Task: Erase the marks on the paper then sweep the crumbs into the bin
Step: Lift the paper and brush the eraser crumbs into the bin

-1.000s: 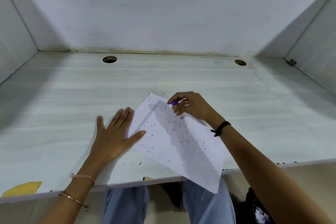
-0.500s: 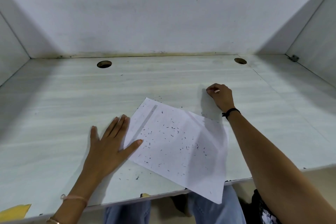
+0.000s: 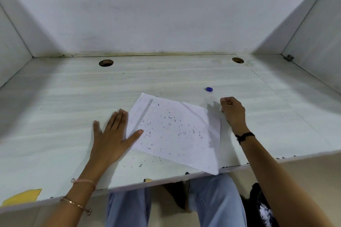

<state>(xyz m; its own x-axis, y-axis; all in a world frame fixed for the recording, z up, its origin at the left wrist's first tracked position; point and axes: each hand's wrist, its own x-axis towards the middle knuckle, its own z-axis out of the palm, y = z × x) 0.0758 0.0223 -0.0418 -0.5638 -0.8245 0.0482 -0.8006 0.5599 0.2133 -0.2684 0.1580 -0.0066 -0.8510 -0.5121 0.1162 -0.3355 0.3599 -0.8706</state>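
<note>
Left hand [image 3: 110,134] lies flat, fingers straight, thumb pinning the paper [image 3: 175,131] at mid-frame, likely so the crumbs [image 3: 166,125] on it don't scatter. Right hand [image 3: 233,114] is curled, apparently empty, beside the sheet's right corner. The purple eraser [image 3: 209,89] lies just above it.

1. Left hand [image 3: 112,138] lies flat, palm down, fingers [image 3: 118,120] straight, thumb and little finger spread wide, forearm reaching forward.
2. Right hand [image 3: 232,111] is curled into a loose fist, arm stretched forward.
</note>
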